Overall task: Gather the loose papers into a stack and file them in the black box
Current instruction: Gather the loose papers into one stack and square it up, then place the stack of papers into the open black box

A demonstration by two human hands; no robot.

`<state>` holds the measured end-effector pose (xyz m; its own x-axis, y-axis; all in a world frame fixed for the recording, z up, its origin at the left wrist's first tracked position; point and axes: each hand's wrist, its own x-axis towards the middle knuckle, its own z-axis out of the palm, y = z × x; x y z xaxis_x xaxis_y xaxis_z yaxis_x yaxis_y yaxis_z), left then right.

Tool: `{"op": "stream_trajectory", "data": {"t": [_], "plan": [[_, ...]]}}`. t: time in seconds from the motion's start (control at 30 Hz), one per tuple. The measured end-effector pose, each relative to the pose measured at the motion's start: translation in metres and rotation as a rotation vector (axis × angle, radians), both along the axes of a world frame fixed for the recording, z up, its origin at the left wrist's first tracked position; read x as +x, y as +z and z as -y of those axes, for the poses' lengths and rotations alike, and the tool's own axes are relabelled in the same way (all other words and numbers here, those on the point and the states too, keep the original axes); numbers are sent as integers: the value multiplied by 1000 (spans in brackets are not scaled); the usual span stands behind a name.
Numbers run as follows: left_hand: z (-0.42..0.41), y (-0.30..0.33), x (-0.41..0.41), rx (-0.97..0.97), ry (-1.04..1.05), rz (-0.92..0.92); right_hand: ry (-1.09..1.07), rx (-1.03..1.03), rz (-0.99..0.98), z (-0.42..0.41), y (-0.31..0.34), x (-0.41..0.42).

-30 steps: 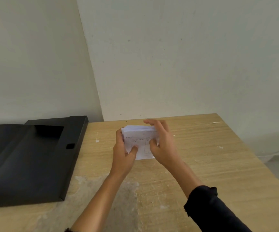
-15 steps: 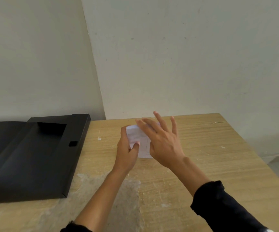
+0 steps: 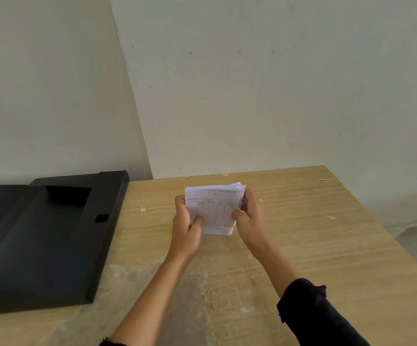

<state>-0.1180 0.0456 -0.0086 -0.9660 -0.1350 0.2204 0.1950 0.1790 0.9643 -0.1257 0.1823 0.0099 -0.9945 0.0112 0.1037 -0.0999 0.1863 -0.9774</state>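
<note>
A small stack of white papers (image 3: 215,208) with a ruled, handwritten form on top stands upright on its lower edge over the middle of the wooden table (image 3: 315,245). My left hand (image 3: 187,226) grips its left side, thumb on the front sheet. My right hand (image 3: 248,218) grips its right side, thumb on the front and fingers behind. The sheet edges at the top right corner are slightly fanned. The black box (image 3: 40,240) lies open on the left part of the table, well left of the stack.
White walls meet in a corner behind the table. The table's right edge runs diagonally down the right, with floor beyond it. A pale worn patch marks the tabletop near my forearms.
Half a second ago my right hand lay open and flat over the stack's front. It now grips the stack's right side, and the front sheet shows in full. The left hand kept its hold.
</note>
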Motion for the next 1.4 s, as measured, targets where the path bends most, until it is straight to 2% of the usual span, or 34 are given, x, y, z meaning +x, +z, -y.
{"op": "stream_trajectory", "data": {"t": [0.1,0.2,0.43,0.57,0.67,0.8,0.97,1.17,1.4], "plan": [[-1,-2,0,13,26,-12,32,-22,-23,13,-7,4],[-6,-1,3,52,42,-33,-65,-95,-40,18,-7,1],[-7,-6,3,44,42,-45,-73,-88,-14,22,-18,2],[-9,-3,2,48,27,-66,-121,-83,-85,25,-19,1],[-9,-7,0,-9,33,-66,-149,-63,-110,26,-22,3],[-5,-24,-4,-179,117,-2,-158,-28,-99,26,-32,4],[-3,-23,-2,-100,77,46,-137,51,-73,25,-34,5],[-2,-23,-1,-87,123,121,-79,112,-46,23,-30,2],[25,12,29,-101,167,136,33,85,-15,55,-5,20]]}}
